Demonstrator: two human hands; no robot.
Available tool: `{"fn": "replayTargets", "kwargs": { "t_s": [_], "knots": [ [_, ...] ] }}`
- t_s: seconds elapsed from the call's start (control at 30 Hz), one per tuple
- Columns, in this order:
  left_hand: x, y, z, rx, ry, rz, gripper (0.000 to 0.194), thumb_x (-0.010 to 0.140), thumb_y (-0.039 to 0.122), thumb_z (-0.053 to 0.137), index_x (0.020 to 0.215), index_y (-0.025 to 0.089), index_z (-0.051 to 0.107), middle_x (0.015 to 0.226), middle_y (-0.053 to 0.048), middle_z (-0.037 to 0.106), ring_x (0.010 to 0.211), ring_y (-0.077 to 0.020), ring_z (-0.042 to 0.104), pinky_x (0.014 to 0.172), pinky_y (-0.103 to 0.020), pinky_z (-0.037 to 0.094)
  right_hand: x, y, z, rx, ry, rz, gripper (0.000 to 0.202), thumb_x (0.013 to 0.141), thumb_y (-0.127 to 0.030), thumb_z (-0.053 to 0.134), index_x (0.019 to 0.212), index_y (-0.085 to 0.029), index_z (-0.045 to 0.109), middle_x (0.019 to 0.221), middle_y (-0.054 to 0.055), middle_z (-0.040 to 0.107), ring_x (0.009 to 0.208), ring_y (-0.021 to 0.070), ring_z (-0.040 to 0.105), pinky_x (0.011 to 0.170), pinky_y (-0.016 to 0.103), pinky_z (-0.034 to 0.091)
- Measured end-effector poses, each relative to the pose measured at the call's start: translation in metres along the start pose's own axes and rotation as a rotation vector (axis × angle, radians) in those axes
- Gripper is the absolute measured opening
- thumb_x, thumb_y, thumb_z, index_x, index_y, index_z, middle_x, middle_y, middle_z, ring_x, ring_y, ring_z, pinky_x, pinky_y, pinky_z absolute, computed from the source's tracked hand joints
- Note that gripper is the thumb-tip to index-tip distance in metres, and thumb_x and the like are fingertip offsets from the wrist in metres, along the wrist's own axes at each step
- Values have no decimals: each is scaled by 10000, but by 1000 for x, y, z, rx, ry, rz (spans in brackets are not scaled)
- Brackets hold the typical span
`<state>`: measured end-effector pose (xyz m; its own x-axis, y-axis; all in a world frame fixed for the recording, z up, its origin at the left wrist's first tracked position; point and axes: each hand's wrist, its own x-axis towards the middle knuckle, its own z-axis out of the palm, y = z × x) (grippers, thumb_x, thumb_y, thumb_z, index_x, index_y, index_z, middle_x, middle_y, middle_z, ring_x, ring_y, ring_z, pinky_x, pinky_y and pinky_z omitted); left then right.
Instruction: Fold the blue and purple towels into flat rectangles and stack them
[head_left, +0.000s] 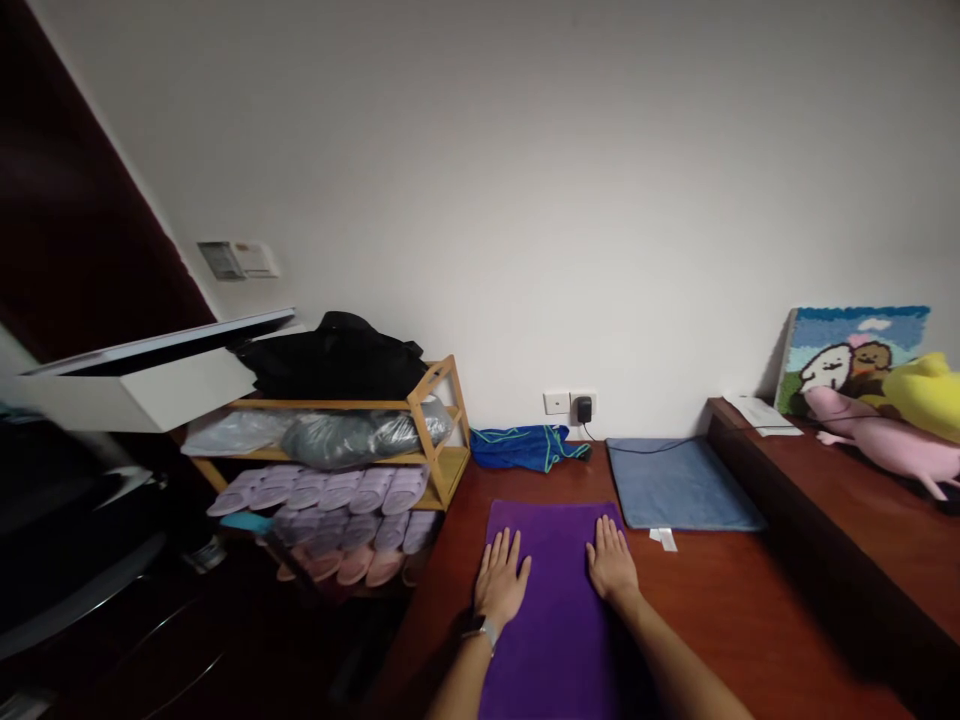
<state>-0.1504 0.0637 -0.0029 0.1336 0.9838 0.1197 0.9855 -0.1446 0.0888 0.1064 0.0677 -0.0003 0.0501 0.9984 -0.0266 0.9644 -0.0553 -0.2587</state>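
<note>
A purple towel (556, 620) lies spread lengthwise on the reddish-brown wooden table (720, 610). My left hand (501, 580) rests flat on its left edge, fingers slightly apart and pointing away from me. On the towel's far right part lies my right hand (612, 560), also flat with the fingers stretched out. Neither hand grips anything. Beyond the towel is a crumpled blue cloth (519, 448) with light green edging. To the right a grey-blue cloth (679, 485) lies flat, its white tag (663, 538) sticking out at the near edge.
A wooden rack (439, 440) with several slippers (341, 490) and a black bag (337, 360) stands left, beside a white box (150, 390). A charger (583, 408) sits in the wall socket. On the raised right surface are a pink plush toy (885, 440) and a fuzzy picture (847, 355).
</note>
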Motion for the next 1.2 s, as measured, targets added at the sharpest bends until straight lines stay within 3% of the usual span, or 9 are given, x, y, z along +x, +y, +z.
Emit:
{"fn": "replayTargets", "kwargs": {
  "t_s": [0.13,0.23,0.4,0.5,0.73,0.87,1.03,1.1,1.2],
  "knots": [
    [-7,16,-4,0,72,21,615,1051,450,256,1572,146,373,1648,-120,340,1539,-252,278,1265,-478,240,-37,9,8,30,82,-8,707,1022,-422,190,1594,-8,209,1686,139,148,1569,243,110,1279,393,97],
    [-21,55,3,-54,131,144,597,1062,431,216,1592,180,325,1656,-90,328,1541,-243,272,1266,-496,249,-63,18,17,54,75,-5,711,1021,-440,187,1591,-19,241,1680,131,171,1566,240,125,1280,393,121],
    [-45,123,12,-116,0,245,651,1057,528,181,1583,184,349,1653,-97,330,1534,-247,290,1256,-486,284,-76,17,10,45,11,-3,688,1008,-385,209,1586,-13,242,1680,129,173,1566,235,109,1283,391,95],
    [-53,112,8,-97,-27,219,658,1051,555,189,1590,206,332,1659,-81,312,1540,-246,273,1263,-486,264,-75,14,4,58,2,-8,685,1008,-368,214,1584,1,228,1678,142,156,1566,240,105,1283,390,94],
    [-79,-3,-6,34,-34,-7,654,1041,542,225,1604,216,297,1668,-77,265,1543,-259,249,1250,-501,264,-77,10,-8,44,-21,15,684,1008,-375,224,1585,-7,241,1679,143,159,1566,246,108,1280,397,94],
    [-89,-32,-11,74,-50,-17,663,1038,515,224,1600,173,304,1673,-86,247,1546,-242,232,1254,-464,261,-93,3,-16,36,-15,18,681,1012,-362,210,1578,16,235,1675,164,159,1564,261,113,1280,402,104],
    [-86,-18,-13,92,19,12,619,1028,422,268,1590,172,336,1646,-98,326,1531,-252,282,1257,-495,260,-122,2,-5,108,13,-26,680,1012,-392,202,1593,-40,236,1682,102,146,1563,218,116,1284,380,117],
    [-84,9,-13,60,74,51,607,1034,389,259,1597,169,318,1647,-96,330,1530,-252,288,1259,-492,261,-127,4,-1,117,1,-22,684,1009,-395,205,1590,-35,244,1679,107,162,1561,214,134,1286,374,114],
    [-80,71,-10,-42,64,207,601,1056,413,208,1605,180,291,1658,-79,308,1536,-235,279,1256,-474,283,-128,6,-1,114,8,-29,687,1006,-390,198,1586,-24,242,1676,119,168,1562,225,135,1286,385,111]
  ]
}}
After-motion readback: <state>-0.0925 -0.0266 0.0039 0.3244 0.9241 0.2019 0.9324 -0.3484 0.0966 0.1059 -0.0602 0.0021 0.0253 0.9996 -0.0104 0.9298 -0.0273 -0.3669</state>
